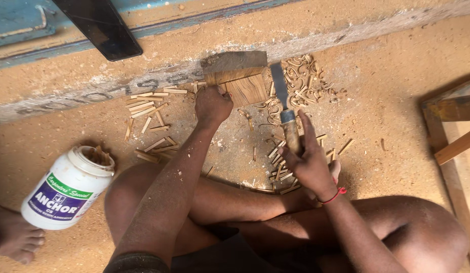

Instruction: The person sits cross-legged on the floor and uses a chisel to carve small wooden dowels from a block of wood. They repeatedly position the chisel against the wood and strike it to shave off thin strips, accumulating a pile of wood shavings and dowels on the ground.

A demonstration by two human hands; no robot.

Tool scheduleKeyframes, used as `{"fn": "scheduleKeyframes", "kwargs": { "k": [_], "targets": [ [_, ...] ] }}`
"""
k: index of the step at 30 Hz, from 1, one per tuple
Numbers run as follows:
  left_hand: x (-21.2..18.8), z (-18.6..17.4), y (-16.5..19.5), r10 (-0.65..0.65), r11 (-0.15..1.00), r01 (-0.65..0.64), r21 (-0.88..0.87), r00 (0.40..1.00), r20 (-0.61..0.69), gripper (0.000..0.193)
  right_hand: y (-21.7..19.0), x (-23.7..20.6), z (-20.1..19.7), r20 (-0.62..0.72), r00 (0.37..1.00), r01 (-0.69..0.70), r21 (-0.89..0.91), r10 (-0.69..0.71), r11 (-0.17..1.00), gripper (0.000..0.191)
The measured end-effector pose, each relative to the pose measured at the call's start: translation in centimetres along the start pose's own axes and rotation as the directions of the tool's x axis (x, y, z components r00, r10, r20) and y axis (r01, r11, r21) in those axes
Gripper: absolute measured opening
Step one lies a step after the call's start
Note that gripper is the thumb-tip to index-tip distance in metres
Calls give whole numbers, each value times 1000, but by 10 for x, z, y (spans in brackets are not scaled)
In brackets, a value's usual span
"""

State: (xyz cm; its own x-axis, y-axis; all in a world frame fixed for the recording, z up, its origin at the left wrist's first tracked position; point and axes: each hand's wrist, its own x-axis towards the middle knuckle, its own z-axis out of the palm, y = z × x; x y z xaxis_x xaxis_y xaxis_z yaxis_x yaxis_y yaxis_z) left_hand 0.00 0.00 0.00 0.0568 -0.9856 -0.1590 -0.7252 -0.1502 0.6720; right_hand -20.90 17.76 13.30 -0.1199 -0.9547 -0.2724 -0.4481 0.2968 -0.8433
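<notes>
I sit cross-legged on a sawdust-covered floor. My left hand is closed and rests against the near left corner of a small wooden block, pinching something too small to make out. Behind the block lies a flat grey metal piece. My right hand grips the wooden handle of a broad chisel, whose blade points away from me just right of the block. A red thread circles my right wrist.
Short wooden slivers and curled shavings litter the floor around the block. A white plastic jar, open and tipped, lies at my left beside another person's bare foot. A wooden frame stands right.
</notes>
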Motion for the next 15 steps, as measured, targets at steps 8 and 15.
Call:
{"fn": "scheduleKeyframes", "kwargs": {
  "k": [8, 15],
  "targets": [
    [3, -9, 8, -93, 995, 97, -38, 991, 93, 28, 28, -10, 37, 151, 984, -111, 84, 97, 990, 88],
    [6, -17, 5, -120, 993, 120, 4, 987, 108, 46, 25, -22, 82, 241, 947, -211, -28, 212, 977, 82]
  ]
}}
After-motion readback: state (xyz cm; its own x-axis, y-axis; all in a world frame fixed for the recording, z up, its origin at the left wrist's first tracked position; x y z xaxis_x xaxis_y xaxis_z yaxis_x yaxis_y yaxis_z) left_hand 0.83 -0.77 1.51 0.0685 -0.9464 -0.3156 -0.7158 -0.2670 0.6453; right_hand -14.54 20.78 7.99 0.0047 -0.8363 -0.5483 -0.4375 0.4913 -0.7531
